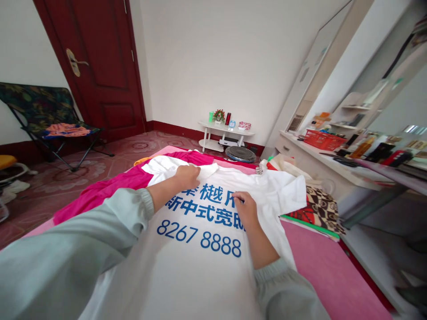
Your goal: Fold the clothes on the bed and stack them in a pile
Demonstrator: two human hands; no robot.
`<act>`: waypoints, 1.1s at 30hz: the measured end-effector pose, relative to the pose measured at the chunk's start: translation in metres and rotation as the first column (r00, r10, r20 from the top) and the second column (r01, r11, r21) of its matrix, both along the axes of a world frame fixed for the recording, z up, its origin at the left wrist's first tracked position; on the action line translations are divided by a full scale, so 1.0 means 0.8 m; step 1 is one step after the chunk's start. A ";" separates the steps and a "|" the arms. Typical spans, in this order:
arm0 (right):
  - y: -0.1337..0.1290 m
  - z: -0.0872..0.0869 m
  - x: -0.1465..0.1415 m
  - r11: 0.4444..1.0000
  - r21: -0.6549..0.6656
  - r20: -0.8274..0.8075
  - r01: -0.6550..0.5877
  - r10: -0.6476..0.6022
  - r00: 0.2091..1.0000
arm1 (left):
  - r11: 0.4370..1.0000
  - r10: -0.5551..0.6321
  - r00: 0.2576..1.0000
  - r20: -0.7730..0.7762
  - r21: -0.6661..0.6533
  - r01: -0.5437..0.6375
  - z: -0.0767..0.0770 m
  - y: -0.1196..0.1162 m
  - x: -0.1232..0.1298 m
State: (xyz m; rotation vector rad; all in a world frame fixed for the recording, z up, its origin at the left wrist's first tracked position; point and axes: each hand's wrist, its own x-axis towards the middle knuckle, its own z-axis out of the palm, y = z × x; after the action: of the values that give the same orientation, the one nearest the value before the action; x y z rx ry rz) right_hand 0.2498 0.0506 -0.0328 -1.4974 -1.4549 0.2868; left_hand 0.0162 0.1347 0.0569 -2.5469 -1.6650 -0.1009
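Head view takes in a bed (320, 271) with a pink cover filling the lower half of the frame, and on it a white T-shirt (196, 271) spread flat, printed with blue characters and the number 8267 8888. The shirt runs from the bottom centre up to the middle of the frame, with 1 sleeve lying out to the right.

A magenta garment (110, 189) lies left of the shirt, partly under its upper edge. At the right edge of the bed, beside the sleeve, sits a patterned brown and white cloth (322, 206).

The left hand (187, 176), at centre frame, is closed with its fingers curled onto the shirt's upper edge near the collar, gripping the fabric. The right hand (245, 208) rests just right of centre on the printed chest area, fingers drawn together and pinching a small bit of cloth at the line of characters. Both hands touch the shirt, with the print showing between them.

On the counter (312, 153) at the right, a red basket (323, 140) stands; what it holds cannot be told. A folding chair (40, 111) at the upper left carries an orange cloth (66, 130).
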 end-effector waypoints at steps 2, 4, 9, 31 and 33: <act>-0.001 0.001 -0.001 1.000 0.004 0.006 -0.001 0.001 1.000 | 0.997 0.024 1.000 -0.017 -0.079 -0.025 -0.011 0.000 0.010; -0.001 0.002 -0.004 1.000 0.001 0.013 -0.002 0.002 1.000 | 0.990 0.043 0.999 -0.022 -0.137 -0.045 -0.020 0.003 0.011; -0.002 0.004 -0.006 1.000 -0.024 0.017 -0.001 0.001 1.000 | 0.992 0.121 0.991 0.052 0.037 -0.123 -0.027 0.022 0.001; 0.100 0.042 0.030 0.926 -0.323 0.135 0.196 -0.160 0.978 | 0.996 -0.077 0.972 0.224 0.069 0.062 -0.116 0.002 0.034; 0.130 0.044 0.038 0.919 -0.332 0.068 0.213 -0.202 0.977 | 0.997 -0.073 0.972 0.223 0.052 0.063 -0.116 0.001 0.034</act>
State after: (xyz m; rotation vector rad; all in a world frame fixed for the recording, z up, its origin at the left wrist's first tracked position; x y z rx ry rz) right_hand 0.2803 0.1543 0.0023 -1.9272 -1.3023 0.3990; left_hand 0.0431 0.1358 -0.0358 -2.6425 -1.6245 -0.4421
